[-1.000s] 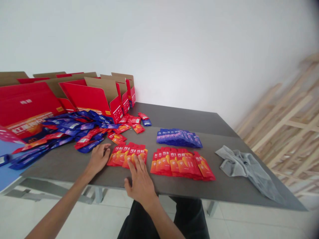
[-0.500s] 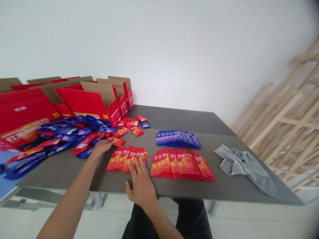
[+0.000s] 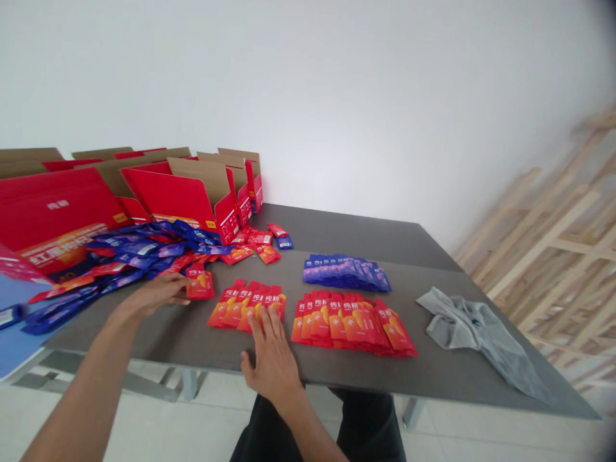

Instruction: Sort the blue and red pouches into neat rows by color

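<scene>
My left hand (image 3: pixel 163 292) pinches the left edge of a small red packet (image 3: pixel 200 283) with an orange print, beside the mixed pile of packets. My right hand (image 3: pixel 273 359) lies with fingers spread, its fingertips touching the right end of a short overlapping row of red packets (image 3: pixel 231 304). To the right is a longer fanned row of red packets (image 3: pixel 350 321). Behind that row lies an overlapping row of blue packets (image 3: pixel 344 272).
Open red cartons (image 3: pixel 176 196) stand along the wall at the left, behind a heap of blue and red packets (image 3: pixel 139 249). Several loose packets (image 3: pixel 260 237) lie near them. A crumpled grey cloth (image 3: pixel 457 321) rests at the right. Wooden frames (image 3: pixel 568 250) lean beyond the table (image 3: pixel 385 237).
My left hand has moved left, away from the short red row, and the red packet has moved with it. My right hand stays on the row. The view has shifted slightly.
</scene>
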Motion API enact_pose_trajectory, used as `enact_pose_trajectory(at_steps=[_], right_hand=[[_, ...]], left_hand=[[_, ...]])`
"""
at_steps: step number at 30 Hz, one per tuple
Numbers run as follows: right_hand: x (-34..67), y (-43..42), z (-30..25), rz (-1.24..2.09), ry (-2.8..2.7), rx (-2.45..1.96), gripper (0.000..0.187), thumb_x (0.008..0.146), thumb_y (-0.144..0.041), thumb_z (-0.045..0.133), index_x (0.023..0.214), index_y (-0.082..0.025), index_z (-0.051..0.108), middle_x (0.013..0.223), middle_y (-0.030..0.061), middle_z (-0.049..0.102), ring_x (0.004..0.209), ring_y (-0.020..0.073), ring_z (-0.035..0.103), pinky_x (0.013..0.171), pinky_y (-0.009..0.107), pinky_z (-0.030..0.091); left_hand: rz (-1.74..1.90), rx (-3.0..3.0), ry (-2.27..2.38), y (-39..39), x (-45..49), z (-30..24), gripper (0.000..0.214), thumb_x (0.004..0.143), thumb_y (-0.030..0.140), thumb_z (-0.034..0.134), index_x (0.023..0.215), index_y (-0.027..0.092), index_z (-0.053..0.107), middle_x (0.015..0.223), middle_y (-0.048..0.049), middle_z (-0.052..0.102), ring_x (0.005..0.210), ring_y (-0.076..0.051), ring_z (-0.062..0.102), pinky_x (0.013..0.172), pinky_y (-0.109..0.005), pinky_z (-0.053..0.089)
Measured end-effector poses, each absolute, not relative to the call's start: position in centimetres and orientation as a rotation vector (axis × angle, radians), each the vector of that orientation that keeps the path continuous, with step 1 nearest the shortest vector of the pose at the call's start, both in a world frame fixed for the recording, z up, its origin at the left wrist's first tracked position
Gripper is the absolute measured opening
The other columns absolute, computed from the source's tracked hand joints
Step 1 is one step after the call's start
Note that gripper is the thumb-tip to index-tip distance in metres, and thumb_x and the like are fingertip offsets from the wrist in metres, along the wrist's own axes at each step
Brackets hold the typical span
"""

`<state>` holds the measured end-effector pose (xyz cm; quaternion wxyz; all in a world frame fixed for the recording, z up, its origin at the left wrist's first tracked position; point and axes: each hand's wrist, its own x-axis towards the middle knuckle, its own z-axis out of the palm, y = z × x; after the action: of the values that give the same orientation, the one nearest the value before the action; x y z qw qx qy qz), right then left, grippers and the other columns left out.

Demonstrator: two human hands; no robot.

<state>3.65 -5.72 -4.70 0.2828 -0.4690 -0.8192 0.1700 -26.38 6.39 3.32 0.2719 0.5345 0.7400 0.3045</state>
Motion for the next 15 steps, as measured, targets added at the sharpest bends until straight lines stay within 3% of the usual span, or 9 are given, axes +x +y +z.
enact_pose_trajectory(at_steps=[3, 6, 10, 15], right_hand=[[3.6, -5.8, -4.6, 0.469, -2.193, -1.250, 0.079, 0.091, -0.025, 0.063, 0.163, -0.010, 0.035, 0.173, 0.0172, 0.022, 0.162, 0.0331, 0.010, 0.128, 0.057, 0.029], [3.7, -5.8, -4.6, 0.469, -2.184, -1.255, 0.079, 0.091, -0.025, 0.063, 0.163, -0.010, 0.035, 0.173, 0.0170, 0.022, 0.163, 0.0329, 0.010, 0.128, 0.057, 0.028], [3.7, -5.7, -4.6, 0.456, -2.196, -1.252, 0.079, 0.091, -0.026, 0.064, 0.163, -0.011, 0.035, 0.173, 0.0164, 0.022, 0.163, 0.0325, 0.010, 0.129, 0.057, 0.026], [3.7, -5.5, -4.9, 0.462, -2.210, -1.258, 0.077, 0.093, -0.030, 0.063, 0.163, -0.012, 0.036, 0.173, 0.0167, 0.024, 0.163, 0.0323, 0.010, 0.129, 0.056, 0.025]], left_hand=[[0.672, 1.181, 1.966, 4.5, -27.9, 3.7, 0.020, 0.098, 0.027, 0.056, 0.087, 0.012, 0.063, 0.073, 0.0010, 0.066, 0.073, -0.015, 0.066, 0.069, -0.027, 0.060], [0.578, 1.230, 1.949, 3.3, -28.1, 3.2, 0.027, 0.093, 0.041, 0.063, 0.084, 0.015, 0.061, 0.065, 0.0045, 0.059, 0.069, -0.015, 0.062, 0.063, -0.024, 0.057], [0.482, 1.381, 1.829, 3.3, -26.1, 1.5, 0.044, 0.075, 0.058, 0.071, 0.084, 0.017, 0.061, 0.062, 0.0045, 0.058, 0.062, -0.017, 0.060, 0.058, -0.027, 0.055], [0.554, 1.440, 1.802, 4.1, -24.2, -0.6, 0.050, 0.068, 0.064, 0.063, 0.087, 0.018, 0.061, 0.074, -0.0004, 0.063, 0.056, -0.020, 0.062, 0.057, -0.035, 0.057]])
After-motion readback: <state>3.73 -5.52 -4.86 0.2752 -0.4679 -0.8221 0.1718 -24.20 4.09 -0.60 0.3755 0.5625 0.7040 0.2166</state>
